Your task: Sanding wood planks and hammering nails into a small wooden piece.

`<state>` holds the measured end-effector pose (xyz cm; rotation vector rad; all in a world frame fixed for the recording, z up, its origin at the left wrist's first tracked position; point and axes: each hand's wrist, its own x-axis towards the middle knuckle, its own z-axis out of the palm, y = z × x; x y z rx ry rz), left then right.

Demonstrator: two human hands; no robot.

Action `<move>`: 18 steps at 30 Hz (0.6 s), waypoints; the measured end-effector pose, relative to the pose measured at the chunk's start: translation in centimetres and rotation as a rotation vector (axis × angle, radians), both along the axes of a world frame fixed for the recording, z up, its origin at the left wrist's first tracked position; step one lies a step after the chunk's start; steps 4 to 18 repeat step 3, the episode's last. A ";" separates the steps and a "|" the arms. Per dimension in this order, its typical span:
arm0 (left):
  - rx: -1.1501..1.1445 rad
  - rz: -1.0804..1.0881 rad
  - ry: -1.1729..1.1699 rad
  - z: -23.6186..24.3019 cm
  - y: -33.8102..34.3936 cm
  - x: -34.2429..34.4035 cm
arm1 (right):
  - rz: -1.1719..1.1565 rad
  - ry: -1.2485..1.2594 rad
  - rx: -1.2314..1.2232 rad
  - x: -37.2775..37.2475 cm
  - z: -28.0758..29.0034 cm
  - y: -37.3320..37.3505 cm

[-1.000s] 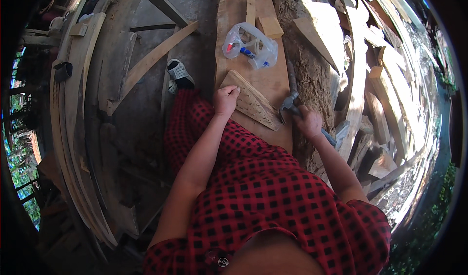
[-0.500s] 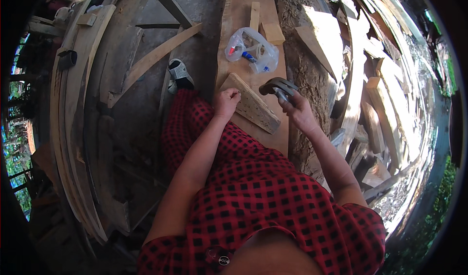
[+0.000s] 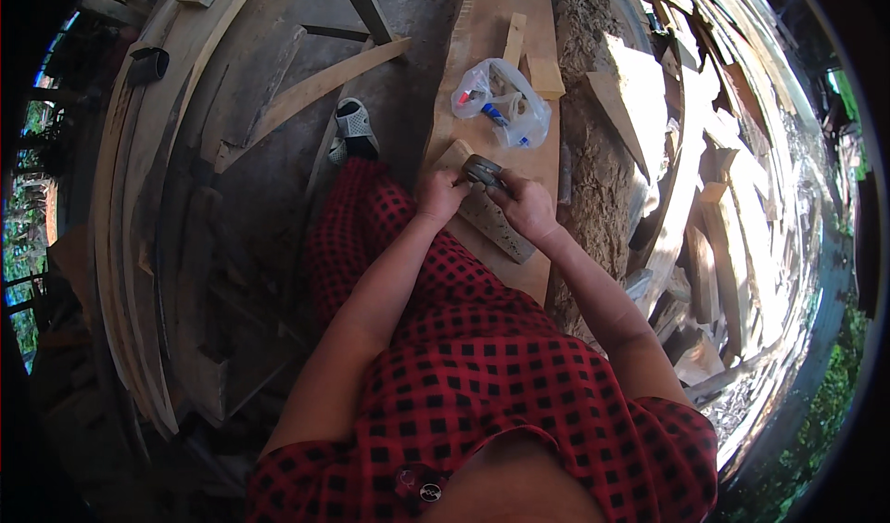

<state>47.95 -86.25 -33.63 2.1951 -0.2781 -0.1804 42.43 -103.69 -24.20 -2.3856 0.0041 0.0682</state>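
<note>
My right hand is closed around a dark, curved metal tool; its exact kind is unclear and fingers hide part of it. The tool is over a wooden block with small dark holes or specks along its side. Just left of the tool, my left hand pinches its fingers together at the block's edge. Whatever lies in that pinch is too small to make out. Under the block runs a long, wide plank, with my checkered trouser leg alongside.
Beyond the block, a clear plastic bag with blue and red items lies on the plank. Wood offcuts lie behind it. A rough log and stacked lumber flank the right; long boards stand left.
My right hand has brought the metal tool left and down to the block, close to my left fingertips. My left hand keeps its pinch there. The whole view has shifted slightly.
</note>
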 end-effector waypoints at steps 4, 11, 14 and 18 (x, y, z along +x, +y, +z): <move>0.028 -0.011 0.007 -0.4 0.1 0.1 | -0.005 0.163 0.041 0.6 0.7 -0.2; 0.028 -0.011 0.007 -0.4 0.1 0.1 | -0.005 0.163 0.041 0.6 0.7 -0.2; 0.028 -0.011 0.007 -0.4 0.1 0.1 | -0.005 0.163 0.041 0.6 0.7 -0.2; 0.028 -0.011 0.007 -0.4 0.1 0.1 | -0.005 0.163 0.041 0.6 0.7 -0.2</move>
